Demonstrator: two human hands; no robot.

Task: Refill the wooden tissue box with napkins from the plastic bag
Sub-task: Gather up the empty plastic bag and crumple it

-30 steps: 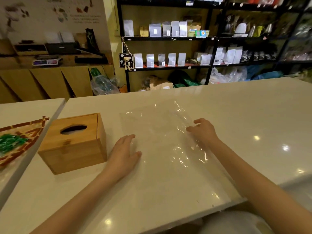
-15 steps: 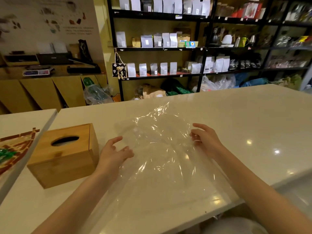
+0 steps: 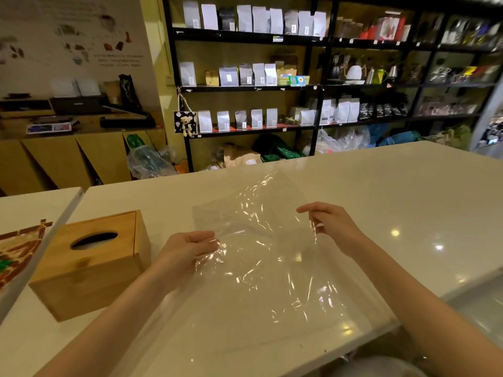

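Note:
A clear plastic bag [image 3: 261,257] is spread over the white counter in front of me, its middle lifted and crinkled. It looks flat, with no napkins showing inside. My left hand [image 3: 190,248] pinches the bag's left edge. My right hand [image 3: 330,227] pinches its right edge, fingers curled around the film. The wooden tissue box [image 3: 89,263] stands to the left of my left hand, lid on, with a dark oval slot on top. No tissue shows in the slot.
The white counter [image 3: 394,191] runs far to the right and back. A second white table [image 3: 32,205] at the left carries a patterned tray [image 3: 19,251]. Black shelves [image 3: 245,88] with pouches stand behind the counter.
The bag lay flat under both palms. Both hands have since gripped its side edges and raised it off the counter, so it now crinkles between them.

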